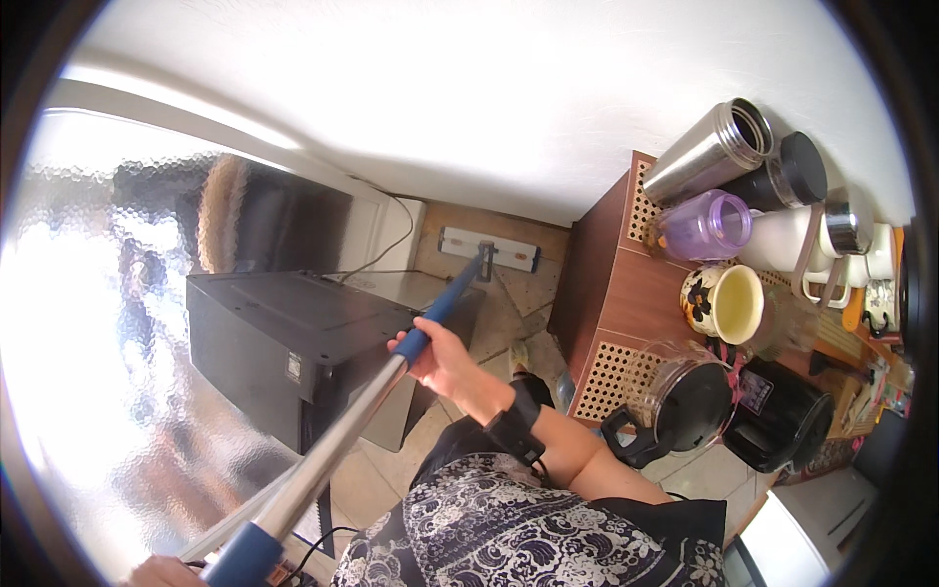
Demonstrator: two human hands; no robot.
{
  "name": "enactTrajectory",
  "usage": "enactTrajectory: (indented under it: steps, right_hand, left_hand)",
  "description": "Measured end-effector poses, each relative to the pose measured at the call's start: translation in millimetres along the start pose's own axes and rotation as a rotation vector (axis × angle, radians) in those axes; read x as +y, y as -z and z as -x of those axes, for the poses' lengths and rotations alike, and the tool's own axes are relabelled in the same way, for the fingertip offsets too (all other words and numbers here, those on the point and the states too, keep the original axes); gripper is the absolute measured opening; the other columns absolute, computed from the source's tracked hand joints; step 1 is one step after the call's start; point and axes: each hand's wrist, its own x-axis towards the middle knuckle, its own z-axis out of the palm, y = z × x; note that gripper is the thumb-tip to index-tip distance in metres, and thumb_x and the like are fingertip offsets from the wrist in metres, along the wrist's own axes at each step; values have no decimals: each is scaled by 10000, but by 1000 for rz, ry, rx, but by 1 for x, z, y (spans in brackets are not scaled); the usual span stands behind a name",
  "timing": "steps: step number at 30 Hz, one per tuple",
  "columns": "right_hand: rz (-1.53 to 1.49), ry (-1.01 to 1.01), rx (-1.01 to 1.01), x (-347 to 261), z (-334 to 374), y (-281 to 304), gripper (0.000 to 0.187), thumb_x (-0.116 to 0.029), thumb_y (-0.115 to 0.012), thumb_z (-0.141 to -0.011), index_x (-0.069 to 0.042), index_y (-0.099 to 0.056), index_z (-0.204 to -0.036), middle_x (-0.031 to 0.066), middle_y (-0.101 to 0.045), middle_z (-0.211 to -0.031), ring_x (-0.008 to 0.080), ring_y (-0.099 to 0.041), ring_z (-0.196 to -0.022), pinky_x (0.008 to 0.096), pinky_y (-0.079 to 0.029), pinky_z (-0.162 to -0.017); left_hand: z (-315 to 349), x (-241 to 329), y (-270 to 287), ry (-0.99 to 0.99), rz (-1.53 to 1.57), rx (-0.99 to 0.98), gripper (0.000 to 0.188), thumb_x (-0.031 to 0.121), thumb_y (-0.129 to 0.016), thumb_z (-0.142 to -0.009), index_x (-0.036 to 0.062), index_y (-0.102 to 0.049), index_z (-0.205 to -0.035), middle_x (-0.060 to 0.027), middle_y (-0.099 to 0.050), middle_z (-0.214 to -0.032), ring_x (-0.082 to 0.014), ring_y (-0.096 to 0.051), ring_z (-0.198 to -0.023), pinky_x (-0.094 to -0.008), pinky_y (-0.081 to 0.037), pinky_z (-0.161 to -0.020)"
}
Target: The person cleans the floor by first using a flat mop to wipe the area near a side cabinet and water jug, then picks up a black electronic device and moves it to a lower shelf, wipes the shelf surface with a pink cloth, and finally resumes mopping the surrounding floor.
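A flat mop (335,445) runs slantwise from the lower left up to the far floor, with a metal pole and blue sleeves. Its wide, light-coloured head (509,255) lies on the tiles by the white wall. My right hand (442,360) is wrapped round the blue sleeve at mid-pole, and a dark band with a small device sits on that wrist. Low at the left rim, my left hand (161,571) is curled beside the thick blue grip at the near end; the picture's edge cuts part of it off.
Left of the pole stands a black box-shaped appliance (313,318) beside a shiny textured panel (127,372). A cable (391,245) hangs behind it. To the right, a brown cabinet (641,308) bears a steel thermos (699,157), a purple jar (699,227), a floral mug (734,301) and a glass kettle (685,406).
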Motion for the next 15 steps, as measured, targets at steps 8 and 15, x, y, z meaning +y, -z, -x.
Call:
enactTrajectory:
  steps: [8, 15]
  right_hand:
    - [37, 120, -112, -36, -12, 21, 220, -224, -503, -885, -11, -455, -914, 125, -590, -841, 271, -631, -794, 382, -545, -645]
    - [16, 145, -47, -14, 16, 29, 236, -244, -490, -892, -11, -472, -918, 110, -596, -847, 267, -634, -808, 376, -538, -682]
  left_hand:
    - [-49, -28, -25, 80, -23, -231, 110, 69, -633, -720, 36, -553, -653, -52, -559, -599, -163, -562, -525, -306, -531, -547]
    - [-55, -30, -15, -48, 49, -152, 184, 129, -665, -743, 50, -539, -634, -21, -522, -536, -131, -543, -482, -271, -519, -529]
